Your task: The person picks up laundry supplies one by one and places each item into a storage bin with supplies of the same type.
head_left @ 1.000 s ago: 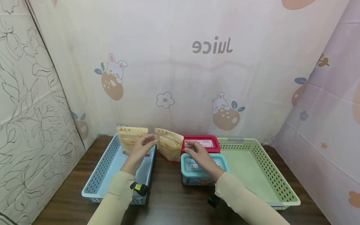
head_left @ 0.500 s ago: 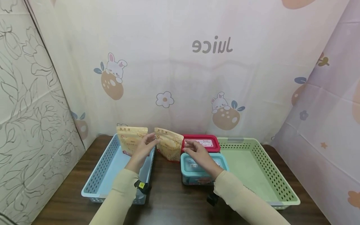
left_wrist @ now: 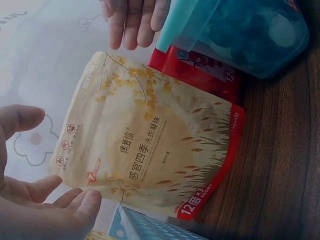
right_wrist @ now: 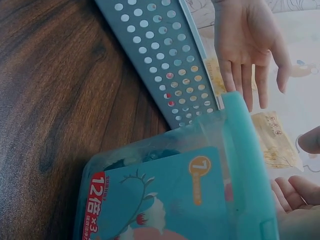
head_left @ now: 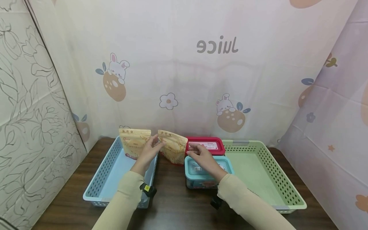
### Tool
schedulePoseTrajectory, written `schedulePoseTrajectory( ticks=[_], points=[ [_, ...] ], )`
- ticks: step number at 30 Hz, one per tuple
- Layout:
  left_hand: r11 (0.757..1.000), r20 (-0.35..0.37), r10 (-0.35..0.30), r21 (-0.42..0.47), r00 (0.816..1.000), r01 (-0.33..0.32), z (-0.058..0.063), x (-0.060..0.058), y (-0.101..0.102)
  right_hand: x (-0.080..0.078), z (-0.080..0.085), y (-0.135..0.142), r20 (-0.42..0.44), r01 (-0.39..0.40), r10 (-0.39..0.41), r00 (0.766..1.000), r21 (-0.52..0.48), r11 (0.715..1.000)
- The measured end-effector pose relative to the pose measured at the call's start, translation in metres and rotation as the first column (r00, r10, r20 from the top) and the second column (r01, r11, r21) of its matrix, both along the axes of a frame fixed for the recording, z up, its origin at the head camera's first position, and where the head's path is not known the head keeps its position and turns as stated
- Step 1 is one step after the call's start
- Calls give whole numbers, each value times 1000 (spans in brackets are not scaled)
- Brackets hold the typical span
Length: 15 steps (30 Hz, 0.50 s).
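Observation:
A cream stand-up pouch of laundry capsules [head_left: 172,147] [left_wrist: 150,135] stands slightly slanted on the table, between a blue basket and two lidded tubs. My left hand [head_left: 148,154] [left_wrist: 45,195] is at its upper left side, fingers loosely bent and thumb apart; whether a fingertip touches the pouch I cannot tell. My right hand [head_left: 204,158] hovers over the teal-lidded tub [head_left: 194,174] [right_wrist: 165,195], fingers relaxed towards the pouch's right edge and holding nothing. Behind it sits a red-lidded tub [head_left: 218,147], partly covered by that hand.
A second cream pouch [head_left: 133,144] stands at the back of the blue basket [head_left: 96,188] on the left. To the right lies a green basket [head_left: 276,179]. A printed curtain [head_left: 172,64] hangs close behind everything on the dark wooden table [head_left: 172,198].
My left hand has shifted right and slightly up, from in front of the basket's pouch towards the middle pouch. My right hand has hardly moved. The pouches and tubs are where they were.

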<state>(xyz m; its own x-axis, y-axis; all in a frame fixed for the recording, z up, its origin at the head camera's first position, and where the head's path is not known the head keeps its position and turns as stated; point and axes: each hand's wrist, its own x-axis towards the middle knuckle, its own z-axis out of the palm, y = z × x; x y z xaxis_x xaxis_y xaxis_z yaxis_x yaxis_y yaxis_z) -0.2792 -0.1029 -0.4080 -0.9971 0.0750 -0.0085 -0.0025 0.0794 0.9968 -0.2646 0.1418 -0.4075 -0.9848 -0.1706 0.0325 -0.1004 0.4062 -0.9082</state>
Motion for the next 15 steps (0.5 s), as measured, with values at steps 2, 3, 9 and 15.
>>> schedulePoseTrajectory(
  ticks=[2,3,9,15],
  points=[
    [1000,4,-3,3,1000,3,0,-1,1,0,0,-1,-1,-2,2,1000,-1,1000],
    [1000,5,-4,-1,1000,4,0,-1,1,-1,-1,-1,0,-3,3,1000,-2,1000],
    [999,16,-26,-38,1000,27,1,-3,2,-1,-3,-3,5,8,-8,1000,0,1000],
    [998,34,-40,-57,999,42,4,-7,5,-5,-4,-4,22,15,-15,1000,-13,1000]
  ],
)
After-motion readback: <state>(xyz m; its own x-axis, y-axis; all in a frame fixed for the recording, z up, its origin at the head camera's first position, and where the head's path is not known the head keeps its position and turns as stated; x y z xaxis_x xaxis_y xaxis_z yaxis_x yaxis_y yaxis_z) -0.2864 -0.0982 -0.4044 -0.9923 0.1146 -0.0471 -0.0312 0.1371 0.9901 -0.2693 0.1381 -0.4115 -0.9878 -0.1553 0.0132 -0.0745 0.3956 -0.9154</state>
